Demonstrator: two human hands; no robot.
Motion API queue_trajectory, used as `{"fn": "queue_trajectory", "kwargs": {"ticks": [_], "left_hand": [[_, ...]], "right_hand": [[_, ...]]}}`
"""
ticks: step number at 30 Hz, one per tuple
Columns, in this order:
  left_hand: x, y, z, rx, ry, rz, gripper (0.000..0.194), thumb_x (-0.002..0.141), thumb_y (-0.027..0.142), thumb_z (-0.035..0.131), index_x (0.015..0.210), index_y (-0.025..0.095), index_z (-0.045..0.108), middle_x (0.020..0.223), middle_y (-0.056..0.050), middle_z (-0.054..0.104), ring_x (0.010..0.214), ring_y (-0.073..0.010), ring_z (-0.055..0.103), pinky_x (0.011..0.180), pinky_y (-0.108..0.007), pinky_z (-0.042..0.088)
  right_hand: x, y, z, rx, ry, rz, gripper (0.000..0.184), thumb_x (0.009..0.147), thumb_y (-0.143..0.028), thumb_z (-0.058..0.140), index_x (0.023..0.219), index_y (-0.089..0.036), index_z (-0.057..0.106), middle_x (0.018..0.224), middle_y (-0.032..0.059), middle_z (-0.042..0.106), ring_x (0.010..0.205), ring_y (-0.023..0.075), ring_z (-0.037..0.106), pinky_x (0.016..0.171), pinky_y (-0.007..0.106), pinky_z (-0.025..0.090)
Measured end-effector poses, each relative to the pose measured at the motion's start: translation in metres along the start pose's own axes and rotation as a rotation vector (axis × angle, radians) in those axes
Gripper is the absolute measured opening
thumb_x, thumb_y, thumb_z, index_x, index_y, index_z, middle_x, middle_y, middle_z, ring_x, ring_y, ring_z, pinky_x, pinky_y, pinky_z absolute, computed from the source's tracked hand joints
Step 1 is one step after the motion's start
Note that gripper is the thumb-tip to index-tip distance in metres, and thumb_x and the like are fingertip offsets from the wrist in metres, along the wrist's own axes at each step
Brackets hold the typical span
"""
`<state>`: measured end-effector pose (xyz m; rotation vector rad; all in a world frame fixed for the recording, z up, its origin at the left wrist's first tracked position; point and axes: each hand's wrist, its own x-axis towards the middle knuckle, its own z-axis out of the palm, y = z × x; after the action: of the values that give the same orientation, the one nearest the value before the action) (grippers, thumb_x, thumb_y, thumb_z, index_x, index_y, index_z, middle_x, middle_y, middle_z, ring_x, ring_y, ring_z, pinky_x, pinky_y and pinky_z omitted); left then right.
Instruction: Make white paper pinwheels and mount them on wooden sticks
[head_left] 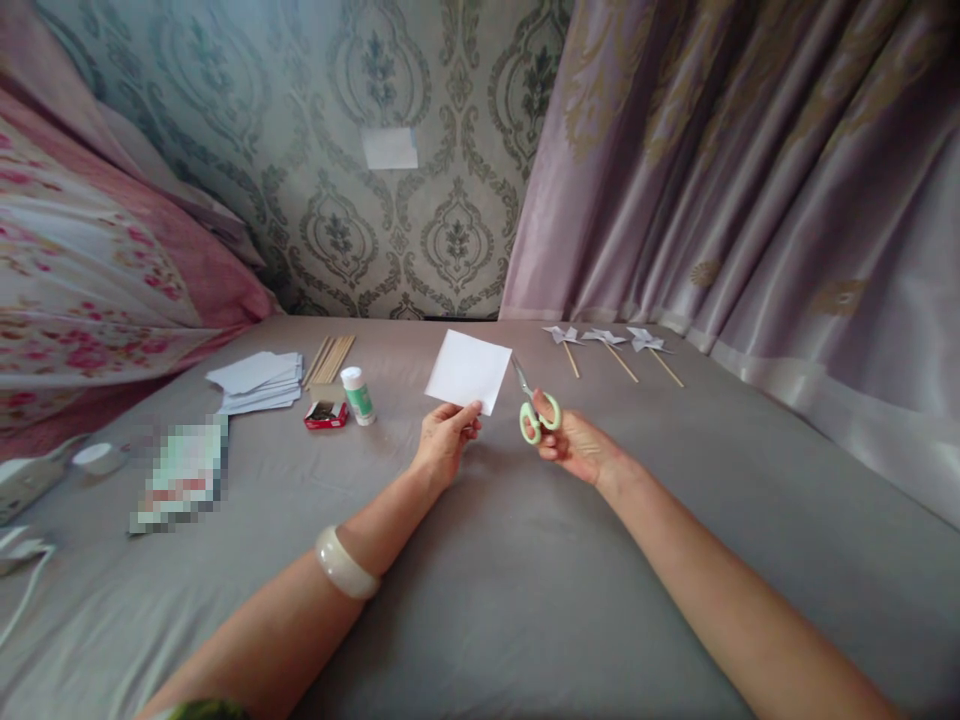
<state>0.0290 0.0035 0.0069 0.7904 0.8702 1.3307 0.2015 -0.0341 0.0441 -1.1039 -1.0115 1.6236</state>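
My left hand (448, 437) pinches a white square sheet of paper (470, 368) by its near corner, between thumb and fingers. The sheet is held up over the grey cloth. In my right hand (568, 440) is a pair of scissors (532, 405) with pale green handles, my fingers through the loops. Its blades point up and to the left, close to the sheet's right corner; whether they touch the paper I cannot tell. Beyond my right hand lie three paper pinwheels (604, 338) on wooden sticks.
On the left are a stack of white paper (259, 382), several wooden sticks (330, 360), a red box (326, 415) of small items and a glue stick (358, 396). Nearer lie a blurred packet (184, 475) and a power strip (34, 482). A patterned wall and curtains (712, 180) stand behind.
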Motion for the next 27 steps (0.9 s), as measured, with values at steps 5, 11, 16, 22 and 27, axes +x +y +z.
{"fn": "queue_trajectory", "kwargs": {"ticks": [5, 11, 16, 22, 27], "left_hand": [[0.002, 0.004, -0.001, 0.003, -0.008, 0.007, 0.033, 0.048, 0.030, 0.084, 0.057, 0.012, 0.058, 0.054, 0.000, 0.057, 0.049, -0.0068, 0.050, 0.047, -0.020, 0.035], [0.000, 0.011, 0.006, -0.026, 0.013, 0.026, 0.030, 0.049, 0.028, 0.082, 0.057, 0.012, 0.058, 0.057, -0.001, 0.058, 0.052, -0.0069, 0.050, 0.050, -0.020, 0.036], [-0.006, 0.015, 0.015, -0.044, 0.021, 0.010, 0.026, 0.051, 0.025, 0.080, 0.058, 0.011, 0.059, 0.059, -0.002, 0.059, 0.055, -0.0074, 0.052, 0.052, -0.020, 0.036], [-0.008, 0.018, 0.018, -0.040, 0.046, 0.001, 0.023, 0.052, 0.022, 0.079, 0.057, 0.011, 0.059, 0.059, -0.002, 0.060, 0.056, -0.0079, 0.053, 0.052, -0.020, 0.036], [-0.010, 0.017, 0.018, -0.013, 0.041, 0.008, 0.022, 0.053, 0.022, 0.079, 0.058, 0.011, 0.060, 0.060, -0.003, 0.062, 0.056, -0.0083, 0.054, 0.052, -0.020, 0.038]], "right_hand": [[0.005, 0.022, 0.012, -0.178, 0.005, -0.028, 0.054, 0.070, -0.069, 0.061, 0.074, -0.016, 0.057, 0.067, 0.0001, 0.055, 0.050, 0.0054, 0.038, 0.044, 0.018, 0.034], [-0.012, 0.031, 0.009, -0.532, -0.141, -0.089, 0.057, 0.077, -0.074, 0.046, 0.074, -0.018, 0.050, 0.059, -0.0049, 0.043, 0.049, 0.0071, 0.033, 0.046, 0.023, 0.026], [-0.022, 0.022, 0.021, -0.691, -0.134, -0.146, 0.060, 0.073, -0.080, 0.042, 0.065, -0.020, 0.041, 0.056, -0.0061, 0.034, 0.052, 0.0086, 0.030, 0.049, 0.026, 0.022], [-0.020, 0.024, 0.022, -0.684, -0.062, -0.127, 0.062, 0.071, -0.081, 0.041, 0.068, -0.020, 0.047, 0.054, -0.0062, 0.035, 0.051, 0.0093, 0.031, 0.050, 0.027, 0.022], [-0.017, 0.026, 0.018, -0.669, -0.044, -0.130, 0.062, 0.071, -0.080, 0.043, 0.067, -0.019, 0.049, 0.054, -0.0061, 0.035, 0.051, 0.0093, 0.031, 0.050, 0.027, 0.022]]}}
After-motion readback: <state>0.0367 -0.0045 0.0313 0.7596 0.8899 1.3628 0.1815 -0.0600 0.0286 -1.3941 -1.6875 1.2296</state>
